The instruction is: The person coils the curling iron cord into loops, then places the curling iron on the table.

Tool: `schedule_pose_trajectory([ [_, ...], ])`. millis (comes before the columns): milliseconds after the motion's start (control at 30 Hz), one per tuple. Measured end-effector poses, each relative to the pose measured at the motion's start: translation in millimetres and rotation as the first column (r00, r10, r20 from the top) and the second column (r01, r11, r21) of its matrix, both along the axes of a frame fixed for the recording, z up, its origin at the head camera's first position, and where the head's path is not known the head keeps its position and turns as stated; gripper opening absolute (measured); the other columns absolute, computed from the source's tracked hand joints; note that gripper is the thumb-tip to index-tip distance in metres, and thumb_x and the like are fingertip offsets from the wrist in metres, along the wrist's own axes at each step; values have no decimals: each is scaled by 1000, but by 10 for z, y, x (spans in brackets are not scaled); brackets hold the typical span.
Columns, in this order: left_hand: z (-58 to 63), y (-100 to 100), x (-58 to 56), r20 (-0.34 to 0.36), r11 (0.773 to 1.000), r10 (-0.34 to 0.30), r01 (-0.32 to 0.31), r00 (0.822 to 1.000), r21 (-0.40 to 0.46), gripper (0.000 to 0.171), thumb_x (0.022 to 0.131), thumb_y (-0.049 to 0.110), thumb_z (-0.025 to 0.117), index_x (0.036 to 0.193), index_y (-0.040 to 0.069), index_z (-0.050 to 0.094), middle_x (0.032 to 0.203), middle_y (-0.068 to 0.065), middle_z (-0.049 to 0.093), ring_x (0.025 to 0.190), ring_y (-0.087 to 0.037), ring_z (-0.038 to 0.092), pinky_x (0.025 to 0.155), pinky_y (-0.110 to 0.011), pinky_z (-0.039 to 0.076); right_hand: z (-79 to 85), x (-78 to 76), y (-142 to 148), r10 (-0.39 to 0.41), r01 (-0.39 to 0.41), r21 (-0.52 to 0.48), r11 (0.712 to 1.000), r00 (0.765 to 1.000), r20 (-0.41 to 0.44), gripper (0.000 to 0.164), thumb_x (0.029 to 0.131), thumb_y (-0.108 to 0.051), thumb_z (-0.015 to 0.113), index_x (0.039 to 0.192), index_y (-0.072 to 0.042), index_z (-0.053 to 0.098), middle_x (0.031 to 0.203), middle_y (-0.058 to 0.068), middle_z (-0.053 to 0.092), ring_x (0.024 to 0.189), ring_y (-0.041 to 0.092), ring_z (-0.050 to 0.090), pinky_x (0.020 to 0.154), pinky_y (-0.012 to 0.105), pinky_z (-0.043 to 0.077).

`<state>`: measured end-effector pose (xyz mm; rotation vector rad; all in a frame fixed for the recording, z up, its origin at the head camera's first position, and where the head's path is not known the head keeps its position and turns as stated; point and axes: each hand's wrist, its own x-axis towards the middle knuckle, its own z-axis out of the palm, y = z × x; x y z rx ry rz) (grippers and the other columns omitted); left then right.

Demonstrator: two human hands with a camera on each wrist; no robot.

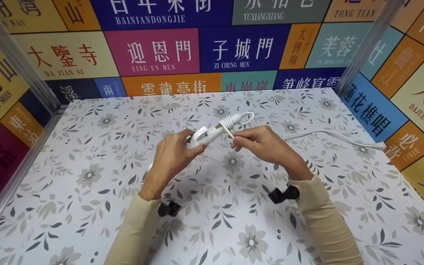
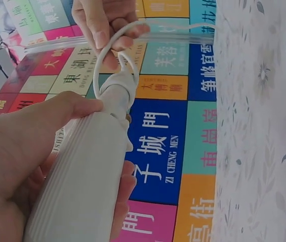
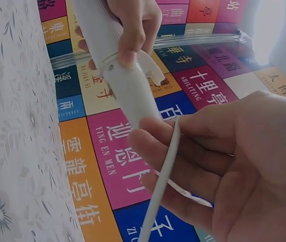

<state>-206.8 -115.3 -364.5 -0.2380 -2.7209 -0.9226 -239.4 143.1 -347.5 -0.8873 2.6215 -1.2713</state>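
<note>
My left hand (image 1: 173, 151) grips a white curling iron (image 1: 212, 135) above the table, its cord end tilted up and to the right. A small lever juts from its side near my left fingers. The white cord (image 1: 228, 122) is coiled in several turns around the narrow end, where a small loop sticks out. Between thumb and fingers, my right hand (image 1: 260, 141) pinches the cord just beside those turns. The right wrist view shows the cord (image 3: 165, 171) crossing the right fingers. Part of the iron is hidden behind the left hand.
The rest of the cord runs right across the flower-patterned table (image 1: 234, 191) to a white plug (image 1: 379, 146) near the right edge. Panels with coloured lettering (image 1: 153, 51) stand at the back and both sides, with clear corner posts between them.
</note>
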Motion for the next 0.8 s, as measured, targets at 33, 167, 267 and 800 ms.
schedule_pose_trajectory([
  [33, 5, -5, 4, 4, 1000, 2, -2, 1000, 16, 37, 84, 40, 76, 110, 12, 74, 91, -7, 76, 68, -23, 62, 64, -41, 51, -7, -1, -2, 8, -8, -1, 1000, 1000, 6, 26, 102, -19, 59, 121, -8, 73, 97, 10, 77, 92, 23, 73, 82, 35, 56],
  [167, 35, -25, 16, 18, 997, 5, -7, 1000, 77, 39, 85, 39, 76, 112, 12, 73, 93, -7, 75, 68, -21, 60, 61, -36, 47, -44, -19, -3, 21, -21, -16, 1000, 999, 26, 26, 101, -19, 59, 116, -6, 75, 99, 12, 78, 100, 26, 74, 94, 46, 55],
  [267, 60, -41, 20, 38, 992, -5, 0, 999, 127, 39, 86, 40, 76, 113, 11, 73, 92, -7, 75, 67, -19, 58, 59, -31, 43, -74, -49, 0, 19, -18, -28, 999, 999, 44, 26, 101, -21, 59, 115, -6, 75, 100, 11, 78, 103, 26, 73, 97, 46, 54],
  [800, 143, -139, 11, 230, 941, -165, 83, 959, 327, 35, 87, 42, 74, 113, 17, 72, 102, -5, 71, 81, -19, 62, 69, -33, 51, -320, -306, 69, -130, 114, 120, 986, 982, 136, 40, 96, -51, 61, 89, -16, 80, 83, 5, 74, 75, 21, 65, 70, 35, 51],
])
